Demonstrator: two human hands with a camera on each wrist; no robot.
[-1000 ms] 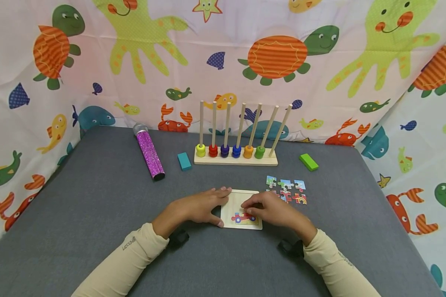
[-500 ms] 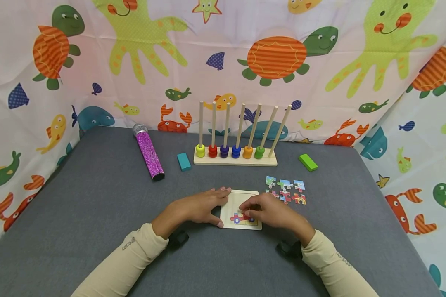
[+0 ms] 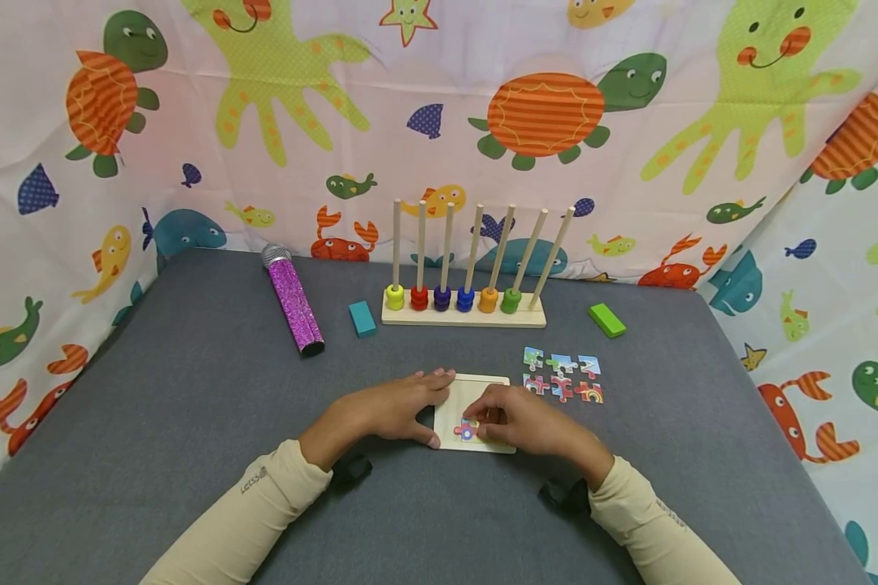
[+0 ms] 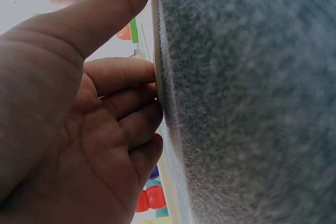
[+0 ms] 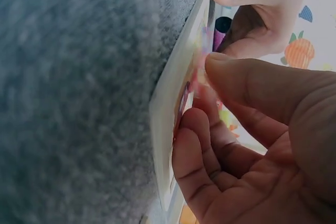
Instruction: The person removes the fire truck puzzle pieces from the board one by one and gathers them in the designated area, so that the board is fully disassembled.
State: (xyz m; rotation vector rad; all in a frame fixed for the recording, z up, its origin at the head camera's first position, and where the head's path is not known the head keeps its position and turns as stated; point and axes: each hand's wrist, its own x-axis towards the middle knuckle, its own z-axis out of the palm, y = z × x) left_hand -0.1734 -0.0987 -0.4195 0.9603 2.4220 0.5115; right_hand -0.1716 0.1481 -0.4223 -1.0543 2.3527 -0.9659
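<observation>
A square wooden puzzle board [image 3: 455, 400] lies on the grey table in the head view. My left hand [image 3: 391, 408] rests along its left edge, thumb at the near corner and fingers at the far one. In the left wrist view, the fingertips [image 4: 149, 114] touch the board's edge. Over the board's right half, my right hand [image 3: 527, 416] pinches a small puzzle piece, a blurred pink patch at the thumb in the right wrist view. A piece with a printed wheel [image 3: 466, 430] shows left of those fingertips; the hand hides the board's right part.
Several loose jigsaw pieces [image 3: 562, 364] lie in two rows right of the board. Behind stands a wooden peg stand [image 3: 463, 318] with coloured rings, between a teal block [image 3: 362, 318] and a green block [image 3: 606, 320]. A glittery purple microphone [image 3: 294, 305] lies left.
My right hand has moved slightly left over the board, covering the car picture's right part and uncovering more of the loose pieces. My left hand has stayed in place.
</observation>
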